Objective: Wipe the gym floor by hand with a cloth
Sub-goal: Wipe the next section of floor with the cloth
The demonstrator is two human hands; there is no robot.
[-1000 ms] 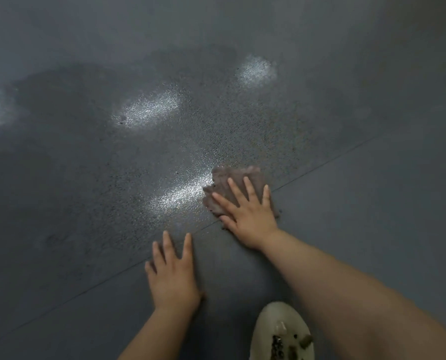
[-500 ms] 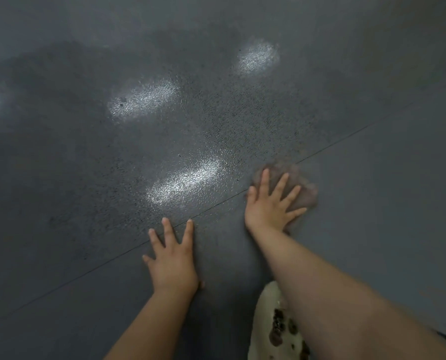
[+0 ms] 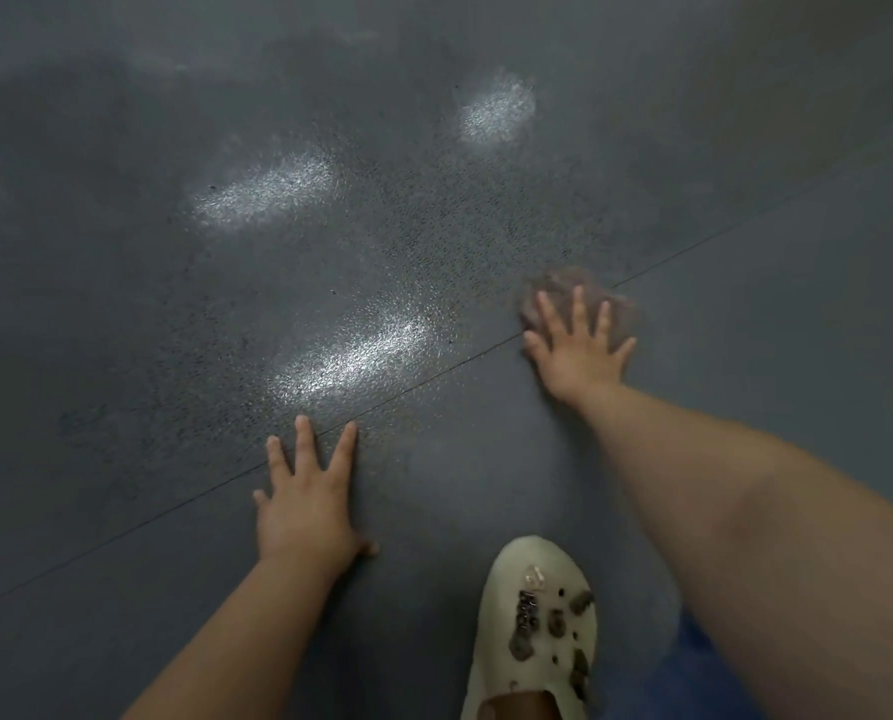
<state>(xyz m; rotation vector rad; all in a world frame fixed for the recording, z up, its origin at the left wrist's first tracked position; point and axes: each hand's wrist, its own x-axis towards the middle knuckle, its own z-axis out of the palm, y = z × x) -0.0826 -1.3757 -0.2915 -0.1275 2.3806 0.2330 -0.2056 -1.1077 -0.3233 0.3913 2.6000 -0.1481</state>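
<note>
A small brownish cloth [image 3: 558, 285] lies on the dark grey gym floor [image 3: 174, 314], blurred and mostly covered. My right hand [image 3: 579, 350] presses flat on the cloth with fingers spread and straight. My left hand [image 3: 307, 506] rests flat on the bare floor at lower left, fingers spread, its fingertips on a thin seam line [image 3: 434, 374] that runs diagonally across the floor.
A foot in a pale clog with dark charms [image 3: 535, 631] stands on the floor at the bottom, between my arms. Wet, speckled patches reflect light [image 3: 356, 356] ahead of my left hand and farther back [image 3: 496, 109].
My right hand has slid the cloth rightward along the seam, away from the shiny patch. My left hand stays planted on the floor.
</note>
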